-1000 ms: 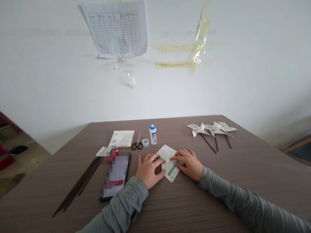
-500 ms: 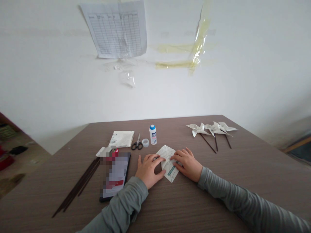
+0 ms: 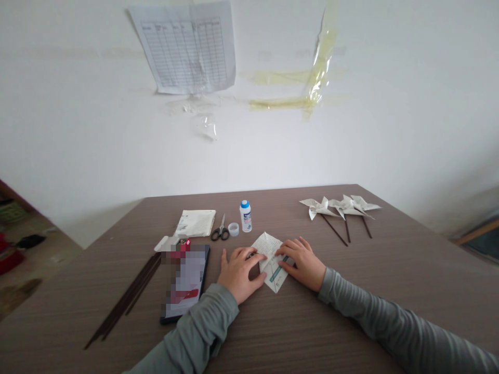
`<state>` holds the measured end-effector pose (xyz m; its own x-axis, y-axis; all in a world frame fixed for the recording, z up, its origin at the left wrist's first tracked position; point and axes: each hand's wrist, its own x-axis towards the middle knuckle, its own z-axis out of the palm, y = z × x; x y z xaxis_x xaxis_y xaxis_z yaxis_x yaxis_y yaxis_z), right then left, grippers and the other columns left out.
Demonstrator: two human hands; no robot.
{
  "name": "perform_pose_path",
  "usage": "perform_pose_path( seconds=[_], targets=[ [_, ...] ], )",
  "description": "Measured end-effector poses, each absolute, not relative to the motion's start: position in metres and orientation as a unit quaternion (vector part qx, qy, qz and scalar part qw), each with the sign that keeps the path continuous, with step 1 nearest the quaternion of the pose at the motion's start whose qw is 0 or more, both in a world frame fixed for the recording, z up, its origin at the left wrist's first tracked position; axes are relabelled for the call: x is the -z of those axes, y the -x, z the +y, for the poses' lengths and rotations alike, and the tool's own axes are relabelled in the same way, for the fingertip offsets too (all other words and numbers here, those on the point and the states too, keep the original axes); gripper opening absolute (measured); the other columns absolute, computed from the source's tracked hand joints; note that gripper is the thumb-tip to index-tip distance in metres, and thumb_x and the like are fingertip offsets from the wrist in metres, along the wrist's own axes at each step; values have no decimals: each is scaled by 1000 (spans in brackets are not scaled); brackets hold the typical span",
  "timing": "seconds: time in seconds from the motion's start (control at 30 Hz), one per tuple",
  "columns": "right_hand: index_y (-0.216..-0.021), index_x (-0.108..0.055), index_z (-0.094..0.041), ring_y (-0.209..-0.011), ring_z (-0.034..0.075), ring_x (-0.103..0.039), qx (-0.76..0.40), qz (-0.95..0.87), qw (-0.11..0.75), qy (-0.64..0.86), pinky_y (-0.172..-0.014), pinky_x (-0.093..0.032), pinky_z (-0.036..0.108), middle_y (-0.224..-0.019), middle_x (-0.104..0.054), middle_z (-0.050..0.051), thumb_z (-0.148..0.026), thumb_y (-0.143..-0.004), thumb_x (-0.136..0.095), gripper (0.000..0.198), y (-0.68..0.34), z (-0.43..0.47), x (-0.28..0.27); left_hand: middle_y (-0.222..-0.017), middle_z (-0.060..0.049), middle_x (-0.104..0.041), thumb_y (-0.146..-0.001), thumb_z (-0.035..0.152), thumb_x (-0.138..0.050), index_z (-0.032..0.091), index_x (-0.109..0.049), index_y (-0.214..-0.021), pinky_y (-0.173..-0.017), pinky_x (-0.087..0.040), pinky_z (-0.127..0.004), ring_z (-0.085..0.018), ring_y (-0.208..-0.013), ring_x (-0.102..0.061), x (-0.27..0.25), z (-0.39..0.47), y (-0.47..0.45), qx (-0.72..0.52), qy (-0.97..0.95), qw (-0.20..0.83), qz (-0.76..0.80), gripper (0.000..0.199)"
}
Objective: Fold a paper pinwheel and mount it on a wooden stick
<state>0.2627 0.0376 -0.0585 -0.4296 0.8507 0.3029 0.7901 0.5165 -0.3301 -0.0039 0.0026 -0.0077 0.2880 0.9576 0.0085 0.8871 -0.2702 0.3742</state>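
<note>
My left hand [image 3: 239, 274], thumb and fingers spread, and right hand [image 3: 305, 263], fingers loosely splayed, touch opposite sides of the white, printed, diamond-shaped paper sheet [image 3: 271, 269] on the brown wood-grain surface [image 3: 312, 332], I judge to steady it.

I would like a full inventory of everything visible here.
Wall: one, white, behind.
Printed sheet: one, white, wall.
Tape: several strips, yellowish or clear, wall.
Table: one, brown, below.
Pinwheels: three, white, right rear.
Bottle: one, white/blue, rear centre.
Ring: one, whitish, beside bottle.
Scissors: one, black handles, beside ring.
Paper stack: one, white, left rear.
Phone: one, black, left.
Small things: count unclear, red/white, behind phone.
Sticks: several, dark brown, left.
Folded paper: one, white, centre.
Floor items: several, red/dark, far left.
Unclear object: one, dark, right edge.
Sleeves: two, grey, foreground.
Left grip: one, bare, paper's left.
Right grip: one, bare, paper's right.
</note>
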Motion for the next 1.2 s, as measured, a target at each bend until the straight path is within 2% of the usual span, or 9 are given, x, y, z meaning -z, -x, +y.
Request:
perform_pose_path(
  seconds=[0.13, 0.27, 0.47, 0.67, 0.87, 1.07, 1.2],
  targets=[
    [-144, -95, -38, -133, 42, -90, -96, -850, 209, 474, -148, -55, 83, -136, -94, 10, -26, -115, -79, 35, -267, 38, 49, -174, -8, -87, -107, 36, -98, 47, -98, -149, -153, -33, -102, -49, -172, -72, 8, 3, 3, -112, -790, 128, 590, 43],
    [-153, -96, -41, -137, 43, -87, -85, -858, 196, 467, -149, -52, 87, -141, -93, 13, -28, -119, -75, 42, -265, 38, 49, -174, -8, -87, -108, 36, -98, 47, -98, -149, -153, -33, -103, -49, -172, -71, 11, 4, 3, -118, -793, 124, 584, 43],
    [-150, -98, -46, -130, 45, -86, -58, -866, 192, 459, -143, -58, 86, -136, -91, 13, -35, -121, -76, 38, -265, 41, 55, -176, -9, -85, -107, 38, -98, 44, -96, -149, -154, -27, -104, -50, -175, -69, 10, 5, 5, -126, -787, 153, 584, 42],
    [-143, -101, -48, -125, 44, -86, -47, -865, 215, 450, -139, -61, 85, -130, -90, 13, -36, -117, -83, 34, -268, 45, 61, -173, -10, -88, -104, 31, -100, 39, -89, -161, -158, -25, -99, -46, -174, -71, 6, 3, 5, -140, -774, 167, 594, 59],
    [-141, -102, -50, -125, 42, -87, -80, -856, 241, 451, -138, -62, 85, -129, -90, 12, -36, -115, -89, 33, -271, 48, 65, -179, -13, -84, -108, 35, -99, 41, -94, -155, -154, -24, -104, -51, -177, -69, 4, 4, 4, -115, -787, 160, 585, 48],
    [-137, -104, -47, -133, 38, -89, -164, -833, 243, 470, -147, -52, 86, -128, -90, 8, -35, -116, -89, 29, -277, 55, 62, -180, -11, -83, -108, 38, -98, 41, -96, -152, -156, -25, -102, -49, -179, -67, 3, 4, 3, -106, -783, 159, 591, 44],
    [-136, -105, -43, -133, 38, -89, -184, -823, 249, 477, -147, -51, 82, -127, -91, 8, -34, -117, -86, 29, -279, 57, 62, -180, -12, -83, -107, 40, -99, 40, -97, -151, -155, -23, -103, -50, -178, -67, 5, 4, 4, -114, -782, 165, 591, 44]
  ],
)
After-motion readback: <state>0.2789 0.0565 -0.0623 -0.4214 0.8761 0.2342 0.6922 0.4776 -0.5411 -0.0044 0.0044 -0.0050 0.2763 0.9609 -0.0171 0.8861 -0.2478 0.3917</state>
